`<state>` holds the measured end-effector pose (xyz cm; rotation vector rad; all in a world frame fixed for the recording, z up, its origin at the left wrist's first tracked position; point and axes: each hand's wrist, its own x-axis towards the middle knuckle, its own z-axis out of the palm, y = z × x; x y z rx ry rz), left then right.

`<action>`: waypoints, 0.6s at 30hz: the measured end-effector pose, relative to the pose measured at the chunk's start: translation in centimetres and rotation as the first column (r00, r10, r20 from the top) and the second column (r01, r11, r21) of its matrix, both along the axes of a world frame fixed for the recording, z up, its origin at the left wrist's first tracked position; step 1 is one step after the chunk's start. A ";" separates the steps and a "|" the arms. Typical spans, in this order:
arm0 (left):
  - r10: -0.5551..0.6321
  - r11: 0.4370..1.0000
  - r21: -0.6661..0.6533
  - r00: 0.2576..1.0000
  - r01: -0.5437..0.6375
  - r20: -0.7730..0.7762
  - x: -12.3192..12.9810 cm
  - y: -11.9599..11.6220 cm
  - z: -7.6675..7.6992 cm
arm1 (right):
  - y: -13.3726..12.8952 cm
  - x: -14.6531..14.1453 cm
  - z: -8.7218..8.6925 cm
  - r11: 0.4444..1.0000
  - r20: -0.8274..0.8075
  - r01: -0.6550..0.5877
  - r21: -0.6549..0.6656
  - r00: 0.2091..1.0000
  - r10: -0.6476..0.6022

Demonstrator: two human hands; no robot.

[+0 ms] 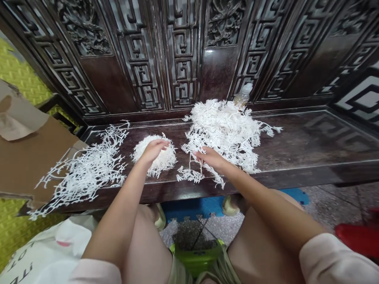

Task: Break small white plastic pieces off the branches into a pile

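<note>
The left hand [153, 151] is cupping over a white sprig clump [162, 161] mid-bench; the right hand [211, 159] is lying half-open on a bigger sprig pile [225, 134] by the bench [296, 136] back edge.

Item count: three white sprig piles [226, 132]; one left hand [152, 152]; one right hand [211, 159]; one bottle [243, 94]; one bench [296, 138]; one cardboard sheet [32, 157].

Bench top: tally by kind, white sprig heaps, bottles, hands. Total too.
Large white sprig heap: 1
Spread white sprig heap: 1
Rounded sprig bundle: 1
Small sprig clump: 1
Bottle: 1
Left hand and right hand: 2
Total: 7
</note>
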<state>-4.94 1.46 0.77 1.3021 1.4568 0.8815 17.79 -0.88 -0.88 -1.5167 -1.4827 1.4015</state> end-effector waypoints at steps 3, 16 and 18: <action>-0.268 0.963 0.013 0.963 0.269 -0.027 2.5 -1.5 0.7 | -0.1 -0.3 0.4 0.998 -0.082 0.048 0.042 0.996 -0.045; -0.402 0.889 0.115 0.874 0.444 -0.274 5.9 -3.4 -0.1 | -0.3 -1.1 -0.2 0.972 -0.164 -0.083 0.218 0.979 0.121; -0.347 0.900 0.140 0.872 0.414 -0.346 6.1 -3.6 0.1 | -0.2 -0.9 -0.2 0.962 -0.111 -0.080 0.262 0.987 0.112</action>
